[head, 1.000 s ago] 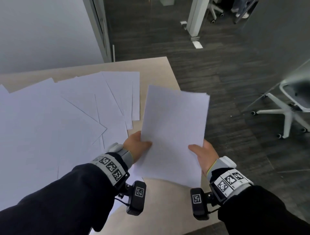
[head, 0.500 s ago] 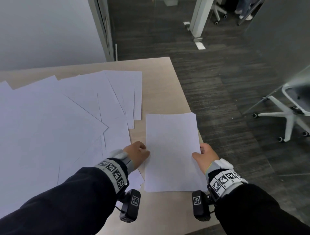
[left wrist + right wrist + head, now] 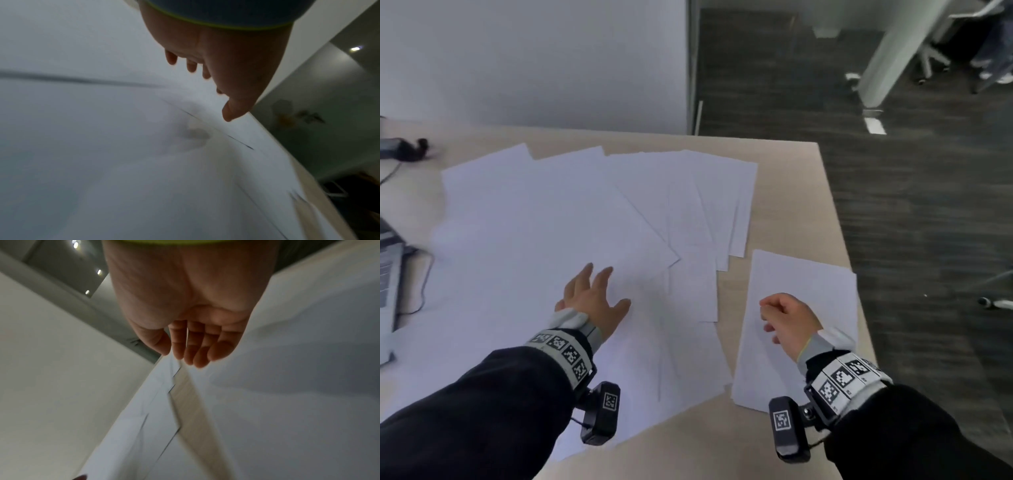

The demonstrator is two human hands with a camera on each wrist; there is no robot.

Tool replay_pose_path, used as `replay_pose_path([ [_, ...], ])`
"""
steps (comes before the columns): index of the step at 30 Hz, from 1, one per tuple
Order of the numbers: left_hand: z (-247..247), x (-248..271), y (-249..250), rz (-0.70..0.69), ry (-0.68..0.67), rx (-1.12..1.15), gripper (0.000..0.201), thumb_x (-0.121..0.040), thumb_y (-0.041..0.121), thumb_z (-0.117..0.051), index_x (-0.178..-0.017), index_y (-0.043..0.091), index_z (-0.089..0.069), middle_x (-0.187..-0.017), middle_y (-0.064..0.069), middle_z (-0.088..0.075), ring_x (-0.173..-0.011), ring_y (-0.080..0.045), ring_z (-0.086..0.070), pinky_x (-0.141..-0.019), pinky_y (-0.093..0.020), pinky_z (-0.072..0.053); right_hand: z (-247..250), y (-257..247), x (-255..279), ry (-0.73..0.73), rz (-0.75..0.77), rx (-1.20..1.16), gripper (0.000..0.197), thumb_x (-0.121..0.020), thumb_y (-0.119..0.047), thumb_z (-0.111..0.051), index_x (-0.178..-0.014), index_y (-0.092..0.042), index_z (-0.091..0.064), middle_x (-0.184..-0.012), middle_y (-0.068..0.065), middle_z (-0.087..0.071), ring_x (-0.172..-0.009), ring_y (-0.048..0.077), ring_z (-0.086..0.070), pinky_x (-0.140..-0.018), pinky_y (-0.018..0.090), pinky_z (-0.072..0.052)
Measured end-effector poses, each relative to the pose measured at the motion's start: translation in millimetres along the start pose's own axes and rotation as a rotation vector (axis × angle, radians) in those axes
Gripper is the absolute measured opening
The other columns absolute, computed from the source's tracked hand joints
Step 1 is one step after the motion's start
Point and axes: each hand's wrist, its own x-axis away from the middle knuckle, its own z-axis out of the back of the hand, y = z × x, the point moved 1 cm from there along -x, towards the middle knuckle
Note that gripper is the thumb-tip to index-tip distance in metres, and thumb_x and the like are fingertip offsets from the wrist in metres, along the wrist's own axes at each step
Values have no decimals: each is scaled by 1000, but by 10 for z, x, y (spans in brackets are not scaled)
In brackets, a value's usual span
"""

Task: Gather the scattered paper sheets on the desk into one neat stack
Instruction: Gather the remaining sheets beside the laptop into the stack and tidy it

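A small stack of white sheets [image 3: 808, 284] lies at the desk's right edge, near the front corner. Left of it, several loose white sheets [image 3: 551, 222] overlap across the desk [image 3: 784, 164]. My left hand [image 3: 595, 294] hovers over the loose sheets with fingers spread, holding nothing; in the left wrist view its fingertips [image 3: 191, 66] point down at the paper [image 3: 102, 146]. My right hand [image 3: 787, 315] hangs above the stack with fingers loosely curled, empty; the right wrist view shows that hand [image 3: 185, 331] above the gap between stack [image 3: 298, 402] and loose sheets [image 3: 144, 418].
A laptop corner [image 3: 387, 274] and a black cable [image 3: 424, 284] sit at the left edge, a dark adapter [image 3: 404, 149] at the back left. The desk's right edge drops to dark floor [image 3: 928, 240]. A white wall [image 3: 534, 61] stands behind.
Both hands set the stack down at the desk's right edge and let go. My left hand moved left over the loose sheets; the right hand lifted off the stack. The head view turned left.
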Motion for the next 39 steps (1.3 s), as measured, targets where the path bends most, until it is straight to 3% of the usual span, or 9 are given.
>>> replay_pose_path([
  [5,10,-45,-619,63,-114,-157,83,-89,77,-33,-154,47,8,-166,6,18,-154,-25,7,-121,-52,-17,-660,-334,-57,-151,46,23,10,-88,-26,-58,-93,-29,-67,-89,-6,-68,-89,18,-65,-85,41,-58],
  [10,-83,34,-922,-125,-165,-187,79,-91,69,-38,-156,43,-2,-167,7,16,-154,-23,10,-123,-51,-12,-984,-474,-116,-187,60,78,10,-89,-27,-58,-95,-29,-66,-96,-10,-66,-91,13,-62,-92,42,-54],
  [13,-97,42,-979,-204,-147,-200,77,-88,71,-44,-152,33,-23,-167,8,14,-154,-21,11,-123,-47,-12,-1123,-512,-127,-184,42,91,12,-90,-27,-59,-99,-31,-65,-103,-11,-64,-97,11,-61,-94,40,-53],
  [16,-117,55,-972,-266,-134,-196,79,-81,76,-52,-140,26,-37,-167,9,10,-154,-18,10,-124,-43,-11,-1185,-508,-131,-181,49,139,19,-92,-25,-58,-109,-29,-63,-112,-9,-63,-99,11,-59,-87,29,-48],
  [21,-87,14,-1150,-347,-156,-146,110,-65,87,-53,-155,42,-9,-165,15,18,-152,-13,19,-123,-42,1,-1279,-531,-164,-133,73,246,27,-92,-22,-57,-119,-25,-59,-125,-2,-55,-106,14,-56,-89,28,-44],
  [24,26,-85,-1351,-214,-87,-85,115,-61,91,-50,-154,48,2,-166,13,16,-153,-15,17,-124,-47,-2,-1372,-573,-206,-84,97,378,31,-91,-25,-56,-122,-25,-58,-130,0,-48,-107,19,-56,-99,37,-46],
  [30,261,-306,-1827,164,-77,-86,119,-58,97,-46,-154,46,2,-167,5,12,-154,-26,4,-117,-58,-22,-1625,-850,-289,46,168,455,42,-87,-38,-61,-127,-24,-56,-136,1,-47,-114,19,-56,-101,36,-45],
  [35,368,-341,-1949,174,-74,-21,108,-62,85,-62,-150,45,-15,-164,8,-5,-150,-25,-12,-111,-58,-32,-1850,-1086,-382,15,26,732,72,-79,-60,-62,-140,-28,-42,-144,3,-39,-126,28,-49,-102,36,-43],
  [39,426,-420,-1984,193,-65,19,106,-62,76,-73,-149,46,-20,-161,7,-11,-145,-28,-20,-107,-56,-38,-1891,-1122,-473,22,-61,817,83,-72,-53,-71,-143,-31,-34,-141,9,-40,-121,34,-52,-98,38,-47],
])
